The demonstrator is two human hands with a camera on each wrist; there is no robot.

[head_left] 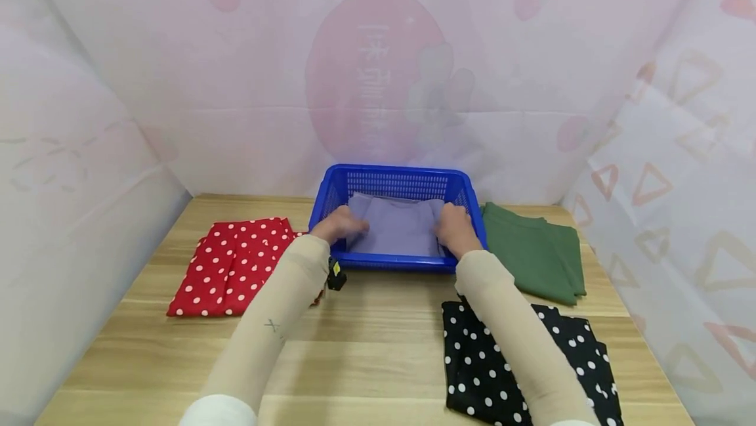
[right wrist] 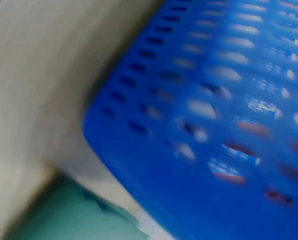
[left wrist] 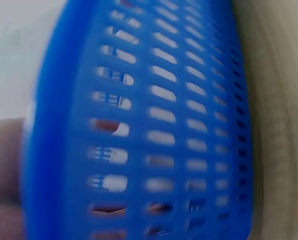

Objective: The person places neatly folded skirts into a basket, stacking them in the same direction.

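A folded lavender cloth lies inside a blue plastic basket at the back of the table. My left hand reaches over the basket's left side and holds the cloth's left edge. At the opposite edge my right hand grips the cloth with curled fingers. In the left wrist view, blurred fingers show beyond the rim of the basket. The right wrist view shows mostly the slotted basket wall, with bits of the hand visible through the slots.
Red polka-dot folded fabric lies left of the basket on the wooden table. Green folded fabric is to the right, and black polka-dot fabric lies in front, partly under my right forearm. Printed curtains stand behind and at both sides.
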